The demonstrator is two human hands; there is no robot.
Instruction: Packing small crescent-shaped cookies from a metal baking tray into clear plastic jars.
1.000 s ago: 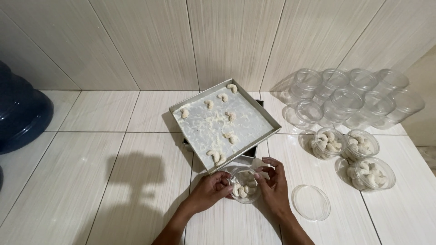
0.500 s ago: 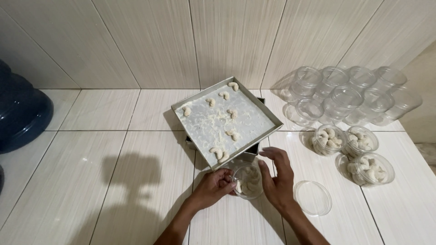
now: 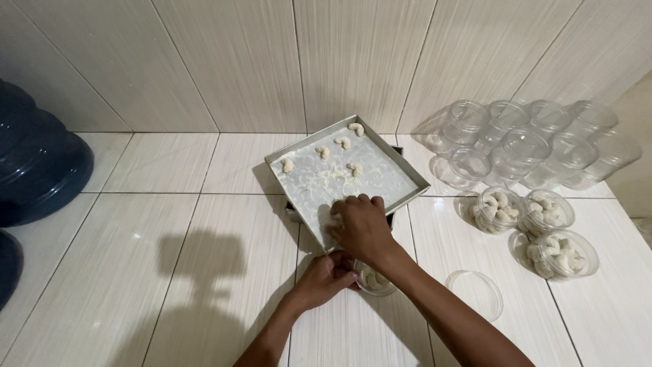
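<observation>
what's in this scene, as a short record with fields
setting: white tiled floor against a tiled wall
left hand: on a small clear tub holding some cookies
right hand: reaching into the near edge of the tray
tray: square, metal, dusted white, four cookies showing at the far side
filled tubs: three, right of the tray
empty tubs: a cluster by the wall
lid: clear, lying on the floor
bottle: dark blue, far left

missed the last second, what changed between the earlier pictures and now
The right hand left the small clear plastic jar and reached forward onto the near edge of the square metal baking tray, over the pale crescent cookies there. Whether it has picked one up is hidden. The left hand stayed at the jar. The tray, the three filled jars, the loose clear lid and the empty jars did not move.
</observation>
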